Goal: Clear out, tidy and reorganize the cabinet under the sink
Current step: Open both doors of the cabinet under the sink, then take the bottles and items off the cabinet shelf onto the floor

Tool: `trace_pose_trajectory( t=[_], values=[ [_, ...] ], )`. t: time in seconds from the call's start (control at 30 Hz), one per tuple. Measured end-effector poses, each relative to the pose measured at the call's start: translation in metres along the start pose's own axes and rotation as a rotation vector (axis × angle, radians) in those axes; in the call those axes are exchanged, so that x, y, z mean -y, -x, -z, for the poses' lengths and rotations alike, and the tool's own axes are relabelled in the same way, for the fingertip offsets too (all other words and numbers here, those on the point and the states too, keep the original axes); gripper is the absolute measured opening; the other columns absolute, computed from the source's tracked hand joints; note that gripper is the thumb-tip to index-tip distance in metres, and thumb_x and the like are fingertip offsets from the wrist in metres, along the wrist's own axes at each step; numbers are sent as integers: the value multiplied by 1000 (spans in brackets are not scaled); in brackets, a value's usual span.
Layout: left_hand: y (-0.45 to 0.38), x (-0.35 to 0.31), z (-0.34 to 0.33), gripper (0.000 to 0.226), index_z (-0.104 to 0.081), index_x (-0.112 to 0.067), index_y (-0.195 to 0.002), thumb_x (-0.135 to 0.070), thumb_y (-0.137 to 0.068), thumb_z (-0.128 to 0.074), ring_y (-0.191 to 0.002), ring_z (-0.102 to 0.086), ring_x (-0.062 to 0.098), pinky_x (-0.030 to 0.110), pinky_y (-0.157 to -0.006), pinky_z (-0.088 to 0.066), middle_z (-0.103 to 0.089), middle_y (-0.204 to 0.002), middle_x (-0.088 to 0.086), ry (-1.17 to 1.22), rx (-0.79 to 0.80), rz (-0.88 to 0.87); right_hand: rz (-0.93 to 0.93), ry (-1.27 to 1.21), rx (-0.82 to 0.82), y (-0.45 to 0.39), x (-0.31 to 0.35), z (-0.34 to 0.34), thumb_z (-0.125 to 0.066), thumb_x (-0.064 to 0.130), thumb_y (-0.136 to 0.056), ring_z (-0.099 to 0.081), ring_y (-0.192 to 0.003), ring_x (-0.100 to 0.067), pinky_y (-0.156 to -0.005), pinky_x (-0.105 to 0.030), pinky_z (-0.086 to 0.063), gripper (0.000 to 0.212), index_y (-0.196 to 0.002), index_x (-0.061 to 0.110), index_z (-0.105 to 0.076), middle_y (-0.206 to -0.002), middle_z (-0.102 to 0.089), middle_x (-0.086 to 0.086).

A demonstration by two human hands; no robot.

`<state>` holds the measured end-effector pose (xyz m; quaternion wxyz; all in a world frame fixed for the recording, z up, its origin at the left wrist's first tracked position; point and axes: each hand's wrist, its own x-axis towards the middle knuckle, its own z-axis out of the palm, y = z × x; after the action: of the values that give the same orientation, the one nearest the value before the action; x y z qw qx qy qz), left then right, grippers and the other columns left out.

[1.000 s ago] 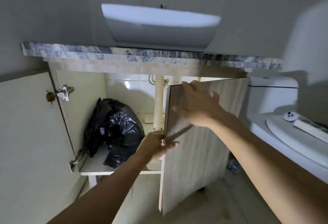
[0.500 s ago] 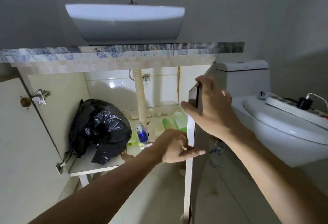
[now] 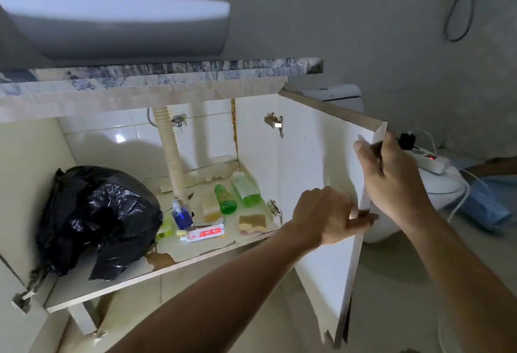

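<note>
The cabinet under the sink stands wide open. My right hand [image 3: 391, 182] grips the free edge of the right door [image 3: 313, 168] near its top. My left hand [image 3: 328, 217] pinches the same edge lower down. On the shelf [image 3: 117, 277] sit a bulging black rubbish bag [image 3: 98, 221], a blue pump bottle [image 3: 181, 215], two green bottles [image 3: 225, 198] lying down, a red-and-white tube [image 3: 205, 233], a yellowish soap bar [image 3: 210, 207] and a brown sponge [image 3: 252, 223].
A ribbed drain hose [image 3: 170, 154] drops from the basin [image 3: 117, 22] to the shelf. The left door [image 3: 14, 310] hangs open at the lower left. A white toilet [image 3: 436, 184] with a power strip [image 3: 428, 161] on it stands right of the door.
The right door has swung from nearly shut to fully open, with both hands staying on its edge. The bottles, tube and sponge on the right of the shelf have come into sight.
</note>
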<state>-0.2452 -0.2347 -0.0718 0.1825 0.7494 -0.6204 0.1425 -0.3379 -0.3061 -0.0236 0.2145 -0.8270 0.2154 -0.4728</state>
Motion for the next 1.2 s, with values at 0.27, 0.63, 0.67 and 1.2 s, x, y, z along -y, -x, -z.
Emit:
trace_pose_trajectory(
  t=[0.27, 0.63, 0.67, 1.2],
  values=[
    [-39, -29, -33, 60, -56, -14, -69, -68, -87, -40, -67, -60, 23, 31, -63, -45, -63, -77, 3, 101, 58, 144, -174, 29, -65, -9, -34, 15, -37, 34, -100, -46, -56, -12, -51, -16, -32, 24, -91, 12, -39, -63, -46, -3],
    [-30, -1, -33, 57, -63, -17, -107, -66, -87, -44, -95, -57, 24, 35, -78, -46, -56, -112, 3, 212, 205, 47, -264, 54, -112, -5, -38, 5, -48, 25, -98, -60, -96, -28, -72, -11, -40, 38, -124, -1, -42, -109, -61, -17],
    [-28, 7, -34, 51, -59, -19, -115, -61, -88, -49, -101, -56, 24, 36, -82, -45, -54, -118, 2, 238, 232, 37, -276, 97, -136, -5, -38, 3, -52, 24, -96, -59, -106, -32, -79, -21, -44, 41, -127, 0, -40, -118, -59, -18],
    [50, 222, -61, 44, -52, -15, -129, -36, -90, -59, -120, -51, 19, 25, -94, -39, -53, -132, 1, 422, 318, 484, 106, 403, 797, 30, 2, -150, -55, 25, -92, -53, -113, -18, -90, -26, -40, 41, -130, 15, -43, -133, -47, -1]
  ],
)
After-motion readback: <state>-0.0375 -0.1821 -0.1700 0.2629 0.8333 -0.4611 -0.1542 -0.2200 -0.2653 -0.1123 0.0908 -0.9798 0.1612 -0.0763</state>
